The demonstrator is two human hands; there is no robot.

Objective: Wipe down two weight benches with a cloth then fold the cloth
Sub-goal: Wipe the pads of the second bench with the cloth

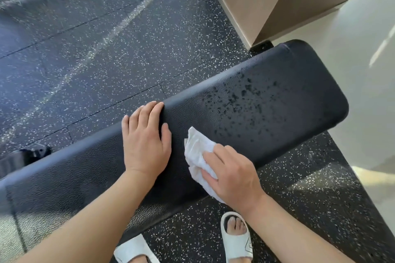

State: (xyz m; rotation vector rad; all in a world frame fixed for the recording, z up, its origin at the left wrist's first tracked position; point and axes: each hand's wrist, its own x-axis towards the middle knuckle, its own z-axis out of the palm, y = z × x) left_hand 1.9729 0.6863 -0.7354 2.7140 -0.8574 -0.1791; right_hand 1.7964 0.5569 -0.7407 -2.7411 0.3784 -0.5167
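A black padded weight bench [267, 100] runs from lower left to upper right, its far end dotted with dark wet droplets. My left hand [145, 141] lies flat on the pad, fingers straight and reaching its far edge. Just to the right, my right hand [230, 175] presses a crumpled white cloth [197, 149] onto the pad near its front edge, fingers spread over the cloth.
Speckled black rubber floor [106, 45] surrounds the bench. A beige wall corner [267, 2] and a white wall [363, 70] stand close to the bench's far end. My feet in white slides [236, 239] stand in front of the bench. A dark bench part [32, 153] shows at left.
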